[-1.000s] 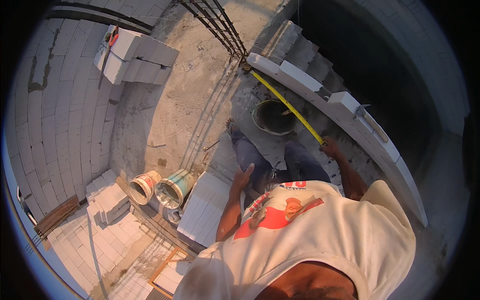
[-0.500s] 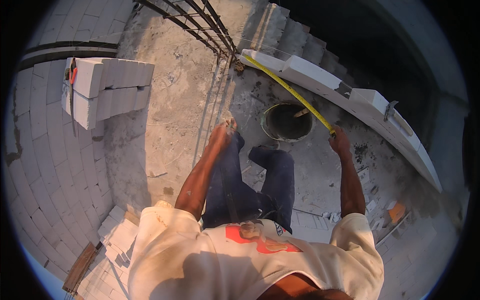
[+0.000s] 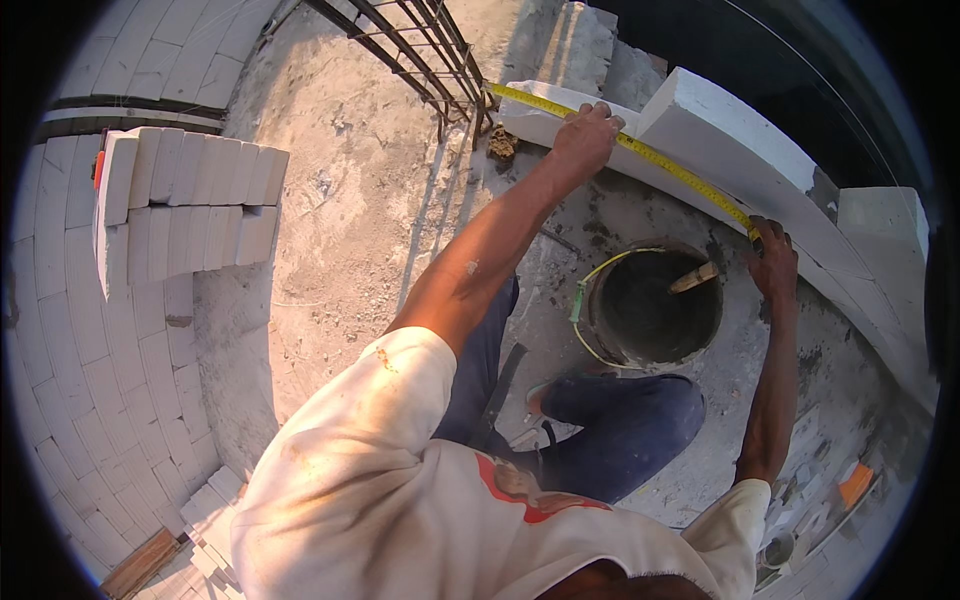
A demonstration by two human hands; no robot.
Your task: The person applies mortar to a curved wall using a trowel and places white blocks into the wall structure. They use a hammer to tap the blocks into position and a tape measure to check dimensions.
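Note:
A yellow tape measure (image 3: 685, 177) is drawn out along the low row of white blocks (image 3: 735, 130), its far end by the upright steel bars (image 3: 445, 60). My left hand (image 3: 588, 137) reaches across to the tape partway along, fingers closed on it. At the tape's near end, my right hand (image 3: 774, 262) is closed around it beside the blocks; the tape's case is mostly hidden in that hand. Below the tape stands a dark bucket (image 3: 655, 310) with a wooden handle (image 3: 694, 277) sticking out of it.
A stack of white blocks (image 3: 190, 200) stands at the left, by a block wall (image 3: 110, 350). Rubble and an orange piece (image 3: 856, 485) lie at the lower right. A thin string (image 3: 810, 65) runs above the block row.
My left hand has moved from by my knee up to the tape and closed on it. My right hand, holding the tape, appears farther right. The view has shifted closer to the block row.

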